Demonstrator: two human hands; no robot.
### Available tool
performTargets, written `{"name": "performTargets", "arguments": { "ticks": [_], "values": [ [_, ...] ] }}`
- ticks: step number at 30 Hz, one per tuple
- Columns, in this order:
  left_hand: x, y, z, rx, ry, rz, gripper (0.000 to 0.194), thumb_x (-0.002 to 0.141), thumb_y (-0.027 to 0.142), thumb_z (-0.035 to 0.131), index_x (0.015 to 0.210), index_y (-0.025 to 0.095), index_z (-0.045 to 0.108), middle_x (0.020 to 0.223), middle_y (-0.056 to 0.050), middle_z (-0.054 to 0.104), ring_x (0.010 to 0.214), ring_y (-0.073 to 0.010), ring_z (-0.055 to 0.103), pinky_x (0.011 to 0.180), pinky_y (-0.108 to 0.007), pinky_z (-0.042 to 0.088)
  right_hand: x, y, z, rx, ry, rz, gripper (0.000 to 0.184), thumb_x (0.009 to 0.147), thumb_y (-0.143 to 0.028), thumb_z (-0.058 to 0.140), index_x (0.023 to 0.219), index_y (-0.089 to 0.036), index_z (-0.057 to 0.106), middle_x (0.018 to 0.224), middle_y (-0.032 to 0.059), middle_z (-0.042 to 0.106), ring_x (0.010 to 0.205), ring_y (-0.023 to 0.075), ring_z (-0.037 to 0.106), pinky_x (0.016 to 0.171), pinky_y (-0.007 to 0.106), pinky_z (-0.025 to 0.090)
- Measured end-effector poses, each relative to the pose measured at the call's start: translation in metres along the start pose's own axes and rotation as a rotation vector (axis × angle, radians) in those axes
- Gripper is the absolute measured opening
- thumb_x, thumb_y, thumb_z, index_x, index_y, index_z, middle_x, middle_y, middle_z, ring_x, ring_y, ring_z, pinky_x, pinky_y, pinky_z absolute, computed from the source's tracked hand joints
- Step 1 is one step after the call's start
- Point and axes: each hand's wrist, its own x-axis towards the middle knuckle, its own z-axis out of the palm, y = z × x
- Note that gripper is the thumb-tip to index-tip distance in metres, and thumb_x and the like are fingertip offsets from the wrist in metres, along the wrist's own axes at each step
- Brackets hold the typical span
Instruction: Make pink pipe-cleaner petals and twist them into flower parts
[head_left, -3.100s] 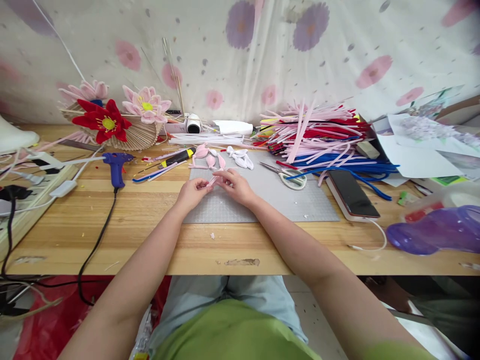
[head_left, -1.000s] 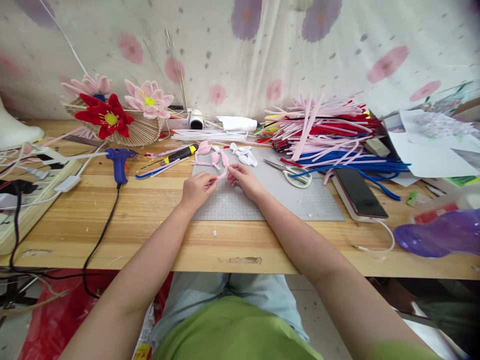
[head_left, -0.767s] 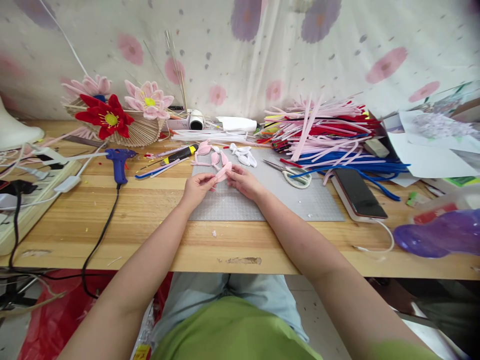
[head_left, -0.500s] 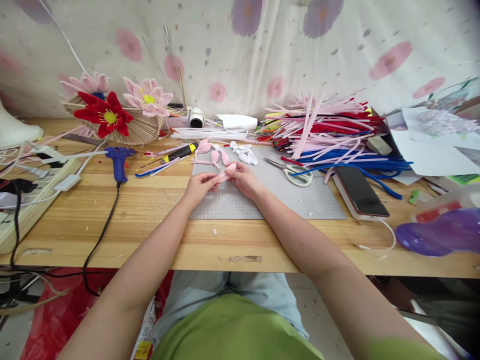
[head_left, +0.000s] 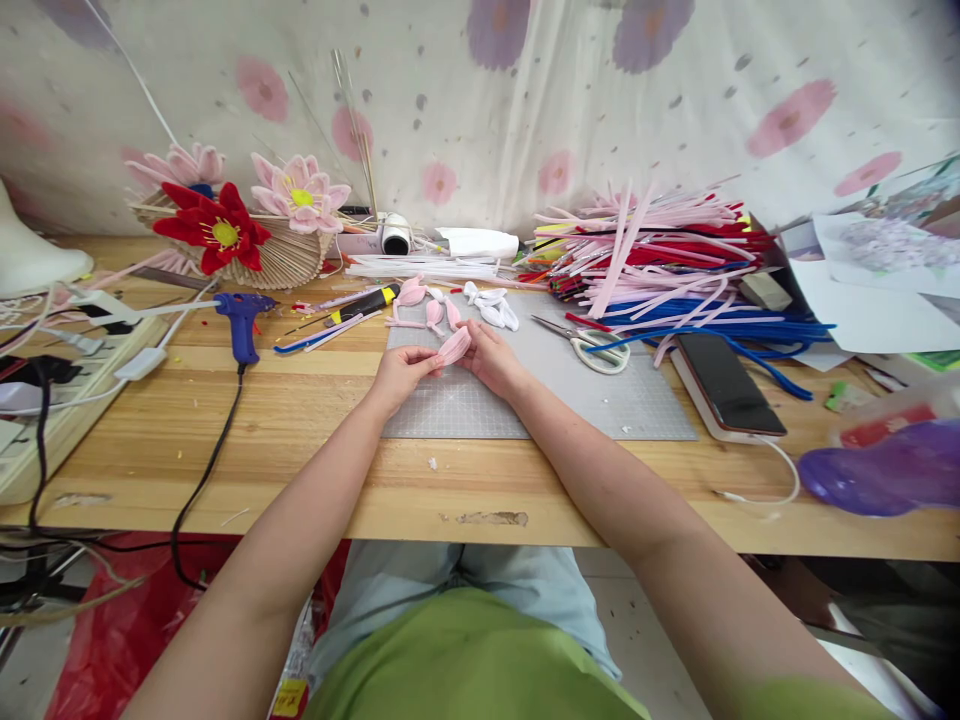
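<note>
Between my two hands is a pink pipe-cleaner petal [head_left: 454,347], held above the grey cutting mat [head_left: 600,405]. My left hand [head_left: 403,378] pinches its lower left end, and my right hand [head_left: 495,360] grips the opposite end with fingers closed. Just behind them lie several finished pink petals [head_left: 433,314] and a cluster of white looped petals [head_left: 492,304]. Scissors with pale handles [head_left: 592,348] rest on the mat to the right of my right hand.
A blue glue gun [head_left: 243,325] stands at left with its black cord trailing down. Pipe cleaners [head_left: 637,260] are heaped at back right, beside a phone [head_left: 727,385]. A red flower [head_left: 217,232] and a yellow-black cutter [head_left: 367,303] sit at back left.
The petal has turned and now shows its broader striped face. My fingers have shifted slightly on it; both hands stay in nearly the same place.
</note>
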Motion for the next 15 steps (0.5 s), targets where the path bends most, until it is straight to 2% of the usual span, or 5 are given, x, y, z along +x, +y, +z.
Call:
{"name": "performTargets", "arguments": {
  "ticks": [3,6,10,13,15],
  "values": [
    [0.000,-0.003,-0.002,0.087,0.016,0.058,0.034,0.049,0.039,0.078,0.070,0.013,0.068,0.059,-0.001,0.066,0.056,-0.0127,0.059,0.065,-0.027,0.047,0.002,-0.001,-0.001,0.011,0.030,0.036,0.043,0.073,-0.062,0.052,0.088,-0.022,0.048,0.076,0.0009,0.060,0.073,0.0152,0.060,0.069,0.032,0.049],
    [-0.001,-0.004,-0.005,0.280,0.064,0.187,0.022,0.061,0.033,0.071,0.072,0.014,0.068,0.061,-0.002,0.066,0.058,-0.0133,0.059,0.063,-0.026,0.046,0.001,-0.001,0.000,0.006,0.037,0.034,0.041,0.071,-0.059,0.056,0.086,-0.021,0.048,0.076,0.0006,0.059,0.072,0.0139,0.059,0.069,0.030,0.050],
    [-0.004,-0.002,-0.008,0.701,0.185,0.528,0.011,0.074,0.024,0.060,0.074,0.017,0.068,0.074,-0.005,0.067,0.070,-0.0154,0.061,0.064,-0.026,0.044,-0.001,0.001,0.005,-0.066,0.084,-0.002,0.041,0.063,-0.050,0.069,0.083,-0.020,0.049,0.076,-0.0008,0.058,0.070,0.0112,0.057,0.067,0.027,0.049],
    [-0.006,0.002,-0.006,1.023,0.183,0.770,0.017,0.080,0.022,0.052,0.075,0.018,0.067,0.076,-0.006,0.067,0.077,-0.0171,0.060,0.066,-0.027,0.042,-0.001,0.005,0.008,-0.153,0.095,-0.023,0.046,0.055,-0.042,0.075,0.085,-0.019,0.048,0.071,-0.0017,0.059,0.064,0.0106,0.056,0.061,0.026,0.048],
    [-0.007,0.004,-0.002,1.131,0.169,0.845,0.022,0.083,0.022,0.048,0.075,0.019,0.067,0.078,-0.007,0.067,0.077,-0.0174,0.061,0.065,-0.028,0.041,0.000,0.006,0.009,-0.181,0.095,-0.035,0.048,0.052,-0.041,0.077,0.083,-0.019,0.047,0.068,-0.0019,0.059,0.059,0.0106,0.056,0.058,0.026,0.047]
  ]
}}
